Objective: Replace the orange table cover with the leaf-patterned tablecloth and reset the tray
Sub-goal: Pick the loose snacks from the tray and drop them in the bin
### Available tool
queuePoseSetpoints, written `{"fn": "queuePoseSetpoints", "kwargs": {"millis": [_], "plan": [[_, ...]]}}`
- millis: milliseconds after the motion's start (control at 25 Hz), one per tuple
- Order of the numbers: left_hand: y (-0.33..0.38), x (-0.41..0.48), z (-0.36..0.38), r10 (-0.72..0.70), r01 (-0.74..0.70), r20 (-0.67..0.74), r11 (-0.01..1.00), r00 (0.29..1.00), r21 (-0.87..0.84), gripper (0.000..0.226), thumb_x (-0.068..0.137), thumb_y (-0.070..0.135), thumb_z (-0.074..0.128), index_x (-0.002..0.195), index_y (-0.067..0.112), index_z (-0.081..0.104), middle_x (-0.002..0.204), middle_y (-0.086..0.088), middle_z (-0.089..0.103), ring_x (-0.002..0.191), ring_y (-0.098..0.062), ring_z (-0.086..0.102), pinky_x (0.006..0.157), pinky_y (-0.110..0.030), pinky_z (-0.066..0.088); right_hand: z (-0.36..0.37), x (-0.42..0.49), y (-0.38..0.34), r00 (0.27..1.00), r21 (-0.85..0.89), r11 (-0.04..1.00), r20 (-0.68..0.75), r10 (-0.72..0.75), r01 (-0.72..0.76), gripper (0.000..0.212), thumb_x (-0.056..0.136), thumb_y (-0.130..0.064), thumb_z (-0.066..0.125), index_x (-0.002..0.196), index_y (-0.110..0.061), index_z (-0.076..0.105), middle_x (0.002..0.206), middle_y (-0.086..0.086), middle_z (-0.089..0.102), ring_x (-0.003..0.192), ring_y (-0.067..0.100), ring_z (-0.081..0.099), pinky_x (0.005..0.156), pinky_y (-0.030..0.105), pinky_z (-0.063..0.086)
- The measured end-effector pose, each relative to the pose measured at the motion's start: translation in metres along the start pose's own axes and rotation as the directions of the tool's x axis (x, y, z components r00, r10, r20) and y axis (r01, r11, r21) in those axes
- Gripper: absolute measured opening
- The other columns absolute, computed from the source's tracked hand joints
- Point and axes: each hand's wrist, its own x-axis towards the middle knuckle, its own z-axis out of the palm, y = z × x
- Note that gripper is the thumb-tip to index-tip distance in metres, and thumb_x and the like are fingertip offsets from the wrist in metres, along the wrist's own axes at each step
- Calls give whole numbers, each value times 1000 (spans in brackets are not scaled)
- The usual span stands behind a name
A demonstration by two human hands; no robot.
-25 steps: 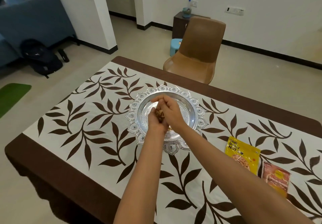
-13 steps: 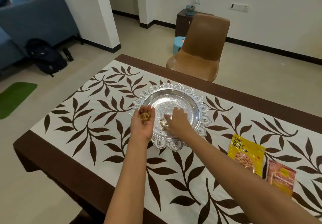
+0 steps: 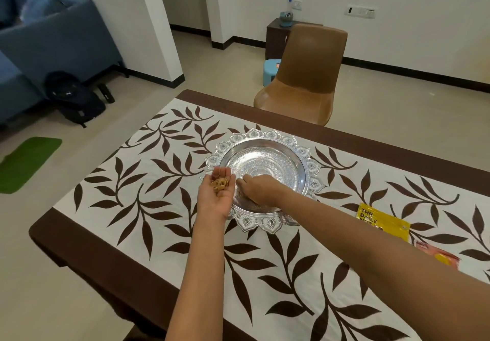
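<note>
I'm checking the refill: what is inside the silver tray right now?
Only the right hand reaches into the tray, at its near left side; the rest of the basin shows bare metal. Anything beneath that hand is covered.

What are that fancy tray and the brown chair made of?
The tray looks like embossed silver-toned metal: bright reflections, stamped petal rim. The chair seems moulded plastic or faux leather: smooth brown shell, soft sheen; cannot tell which.
</note>
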Motion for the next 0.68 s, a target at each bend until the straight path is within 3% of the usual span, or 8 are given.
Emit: {"fn": "queuePoseSetpoints", "kwargs": {"millis": [120, 200, 280, 320, 400, 480, 680], "plan": [[-4, 2, 2, -8, 11, -55, 998, 998, 62, 35, 103, 24, 36, 86, 7, 61, 87, -9, 62, 90, -18, 62, 98, -35, 44, -10, 7, -1, 986, 178, 972, -38, 164, -155, 20, 102, -19, 38, 103, -3, 49, 86, 11, 58, 64, 28, 55, 53, 32, 35], [-10, 5, 2, -16, 25, -86, 994, 996, 110, 33, 103, 21, 35, 85, 9, 60, 85, -6, 60, 87, -15, 59, 98, -32, 42, -27, 11, -2, 925, 539, 797, -80, 372, -274, 21, 101, -22, 42, 86, -8, 48, 72, 4, 51, 62, 20, 47, 55, 30, 34], [-18, 8, 7, -46, 61, -103, 987, 994, 152, 37, 103, 21, 32, 80, 10, 59, 81, -5, 59, 79, -15, 57, 90, -30, 44, -47, 13, -3, 820, 801, 577, -219, 529, -159, 27, 98, -21, 49, 76, -7, 48, 62, 0, 47, 55, 12, 39, 52, 23, 31], [-23, 9, 10, -79, 94, -103, 984, 992, 154, 40, 103, 23, 32, 76, 10, 59, 77, -6, 60, 75, -16, 58, 86, -31, 47, -56, 13, -5, 792, 832, 544, -259, 553, -108, 27, 98, -22, 51, 76, -6, 51, 61, 1, 49, 54, 10, 40, 51, 21, 31], [-30, 10, 16, -163, 172, -82, 979, 983, 107, 43, 101, 19, 38, 63, 8, 57, 61, -9, 59, 61, -19, 61, 70, -34, 57, -68, 13, -11, 837, 763, 640, -287, 467, -95, 28, 100, -28, 48, 78, -10, 49, 64, -1, 50, 57, 12, 44, 50, 24, 32], [-33, 10, 21, -200, 204, -50, 974, 979, 99, 34, 95, 13, 48, 61, 10, 53, 53, -5, 55, 54, -17, 58, 53, -27, 56, -66, 12, -12, 892, 614, 784, -299, 339, -92, 29, 101, -31, 44, 76, -17, 45, 67, -5, 48, 64, 16, 47, 54, 28, 29], [-29, 19, 26, -216, 217, -25, 958, 976, 187, 20, 94, 15, 52, 77, 5, 57, 65, -8, 60, 65, -18, 62, 54, -26, 56, -54, 7, 1, 904, 503, 864, -378, 200, 19, 27, 94, -31, 37, 82, -19, 58, 78, -9, 58, 83, 22, 50, 67, 33, 37]]}}
